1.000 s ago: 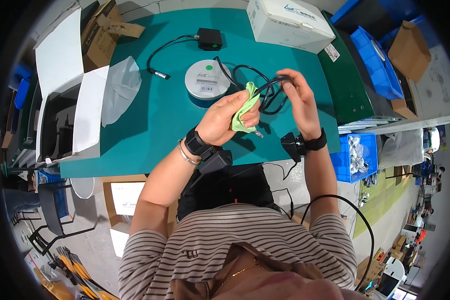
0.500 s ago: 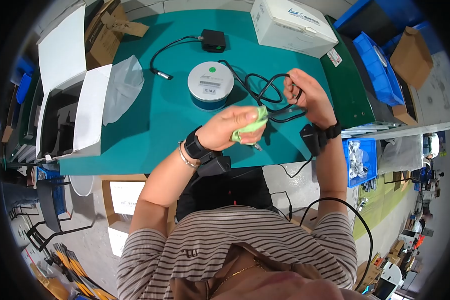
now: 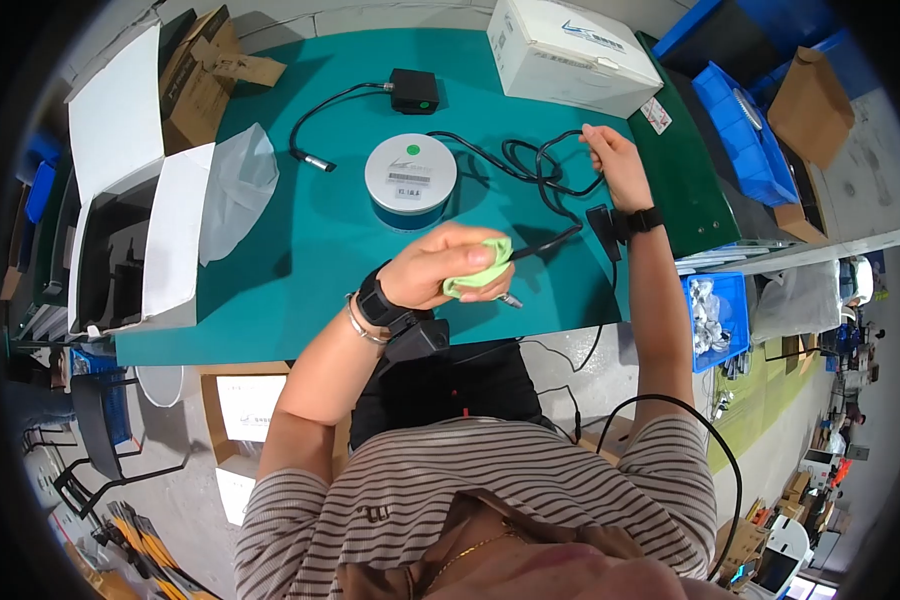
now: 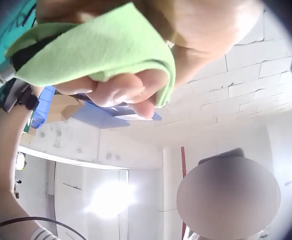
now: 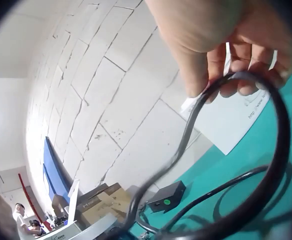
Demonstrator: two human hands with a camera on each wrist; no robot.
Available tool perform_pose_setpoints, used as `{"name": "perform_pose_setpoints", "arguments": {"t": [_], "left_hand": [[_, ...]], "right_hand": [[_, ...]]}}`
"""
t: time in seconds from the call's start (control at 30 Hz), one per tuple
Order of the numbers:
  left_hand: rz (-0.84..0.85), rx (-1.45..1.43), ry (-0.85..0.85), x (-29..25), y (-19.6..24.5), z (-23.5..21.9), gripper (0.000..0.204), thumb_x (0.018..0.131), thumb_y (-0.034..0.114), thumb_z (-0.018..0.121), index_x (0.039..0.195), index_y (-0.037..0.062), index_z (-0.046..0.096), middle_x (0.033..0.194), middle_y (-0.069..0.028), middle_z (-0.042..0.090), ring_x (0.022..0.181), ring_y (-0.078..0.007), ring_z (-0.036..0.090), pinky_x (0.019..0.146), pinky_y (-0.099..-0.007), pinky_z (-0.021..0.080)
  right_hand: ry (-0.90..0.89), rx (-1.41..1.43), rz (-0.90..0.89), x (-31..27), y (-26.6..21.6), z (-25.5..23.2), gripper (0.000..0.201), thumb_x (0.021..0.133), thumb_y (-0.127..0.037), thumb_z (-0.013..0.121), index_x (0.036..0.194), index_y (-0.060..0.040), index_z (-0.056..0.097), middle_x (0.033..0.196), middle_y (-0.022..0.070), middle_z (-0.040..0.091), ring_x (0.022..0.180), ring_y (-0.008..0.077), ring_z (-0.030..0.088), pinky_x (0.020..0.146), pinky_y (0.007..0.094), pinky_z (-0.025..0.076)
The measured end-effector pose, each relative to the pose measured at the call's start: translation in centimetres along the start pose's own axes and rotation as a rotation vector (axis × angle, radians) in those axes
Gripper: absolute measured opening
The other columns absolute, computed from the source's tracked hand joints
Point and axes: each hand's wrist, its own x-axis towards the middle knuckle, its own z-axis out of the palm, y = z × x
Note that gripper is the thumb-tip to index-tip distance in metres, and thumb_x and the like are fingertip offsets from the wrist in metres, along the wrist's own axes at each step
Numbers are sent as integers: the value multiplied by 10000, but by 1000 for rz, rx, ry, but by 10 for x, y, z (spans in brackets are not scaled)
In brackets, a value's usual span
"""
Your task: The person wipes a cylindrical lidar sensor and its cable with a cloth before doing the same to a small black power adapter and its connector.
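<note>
My left hand grips a light green cloth wrapped round a black cable. The cable's metal connector sticks out past the cloth. Farther right, my right hand pinches the same black cable between thumb and fingertips, holding up a bend of it. Loose loops of the cable lie between the hands. It runs to a round can-shaped device with a silver top, a label and a green dot, standing on the green tabletop.
Behind the round device lies a small black box with a short cable ending in a metal plug. An open white box and a plastic bag stand left. A closed white box is at the back right, near a green cabinet.
My right hand has moved right and away from the left hand, spreading the cable loops out. The left hand, still holding the cloth round the cable, has come slightly nearer the body.
</note>
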Motion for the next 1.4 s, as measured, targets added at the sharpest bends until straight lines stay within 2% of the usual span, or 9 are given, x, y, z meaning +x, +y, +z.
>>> {"name": "perform_pose_setpoints", "arguments": {"t": [0.2, 0.27, 0.43, 0.6, 0.8, 0.97, 1.17, 1.33, 1.4], "left_hand": [[11, -51, 150, 6, 1, 10, 366, 998, 306, 431, 844, -7, 543, 610, -6, 404, 596, -123, 435, 551, -277, 322], [25, -61, 135, 6, -2, 7, 372, 1002, 317, 429, 892, -20, 544, 626, 0, 397, 608, -128, 451, 557, -282, 339], [37, -188, 128, 6, -6, 1, 370, 1010, 304, 438, 1003, -43, 567, 738, -38, 494, 682, -143, 501, 649, -278, 420], [-47, -146, 250, 7, -2, 3, 406, 1019, 355, 371, 998, -13, 542, 682, -11, 447, 651, -146, 472, 607, -285, 389], [-298, 15, 234, 8, -3, 4, 390, 1019, 335, 409, 994, -27, 552, 722, -33, 501, 677, -131, 509, 592, -247, 403], [-288, -163, 239, 10, -3, 6, 303, 1024, 288, 414, 909, 17, 486, 702, 5, 368, 592, -90, 335, 547, -241, 340], [-278, -175, 220, 10, 2, 5, 307, 1025, 304, 410, 889, 35, 469, 685, 11, 368, 601, -93, 364, 557, -235, 347], [-249, -82, 310, 12, -3, 10, 317, 1022, 318, 410, 878, 40, 461, 675, 17, 369, 607, -101, 393, 579, -244, 364], [-226, -102, 348, 13, -5, 9, 318, 1022, 319, 409, 877, 40, 460, 675, 19, 370, 607, -105, 400, 591, -249, 370]], "right_hand": [[-20, -67, -166, -40, -38, 18, 215, 909, -195, 642, 1000, 0, 635, 868, -11, 591, 816, 56, 518, 757, 193, 413], [13, -95, -366, -58, -50, 24, 220, 908, -185, 640, 1019, 5, 627, 927, 5, 616, 873, 74, 545, 806, 209, 430], [-188, -88, -487, -119, -80, 49, 301, 1002, -265, 486, 950, 6, 606, 826, 20, 574, 746, 83, 508, 651, 216, 392], [-177, -172, -488, -123, -82, 45, 343, 984, -226, 524, 742, 15, 501, 653, -5, 421, 620, 88, 343, 544, 258, 313], [-572, -495, -485, -130, -106, 53, 262, 911, -135, 602, 713, 16, 523, 584, 64, 348, 517, 141, 302, 463, 302, 267], [-548, -532, -575, -124, -108, 54, 266, 910, -168, 620, 728, 10, 544, 581, 84, 349, 515, 172, 304, 456, 307, 277], [-324, -322, -491, -114, -96, 36, 294, 935, -161, 609, 728, 14, 494, 619, -7, 357, 584, 62, 303, 500, 246, 272], [-253, -299, -393, -103, -94, 28, 268, 932, -161, 610, 747, 8, 517, 655, 16, 405, 615, 75, 359, 543, 232, 316], [-4, -446, -696, -104, -89, 40, 200, 877, -127, 658, 766, -2, 549, 719, 49, 501, 664, 143, 466, 598, 275, 396]]}}
